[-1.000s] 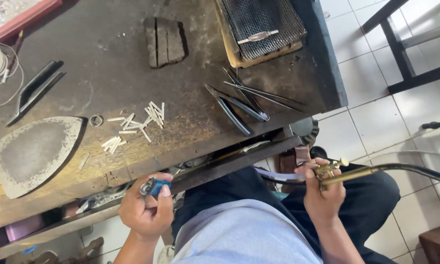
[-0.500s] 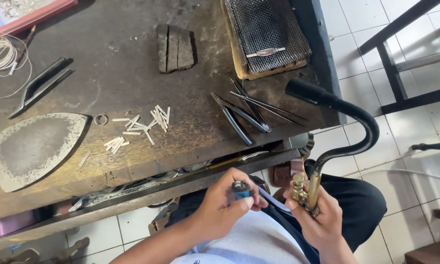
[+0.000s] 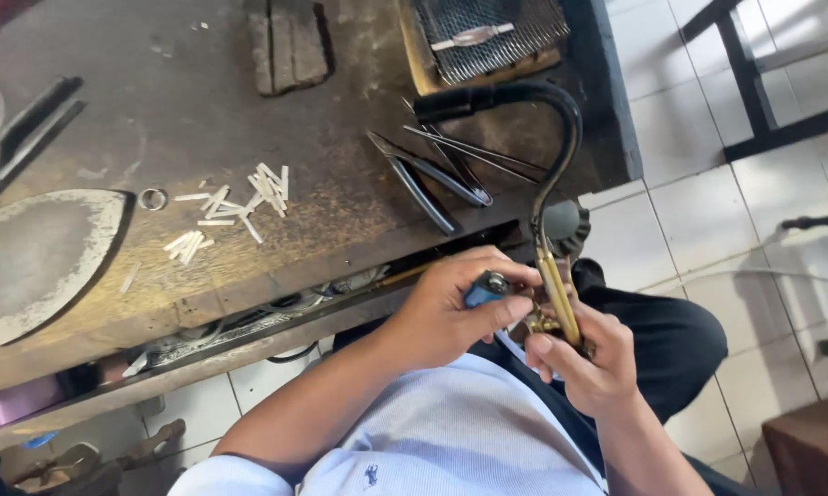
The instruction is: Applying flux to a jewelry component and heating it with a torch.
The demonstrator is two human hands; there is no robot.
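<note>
Left hand (image 3: 446, 312): grasps blue lighter (image 3: 484, 288), touching brass torch (image 3: 555, 292). Right hand (image 3: 587, 354): grips torch, below workbench (image 3: 340, 230) edge.

No packages, labels, signs, screens.

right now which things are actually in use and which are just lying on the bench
In use:
left hand holding blue lighter
right hand holding brass torch

Lying about:
pliers
small white strips
flat iron plate
metal ring
wire mesh block
</note>
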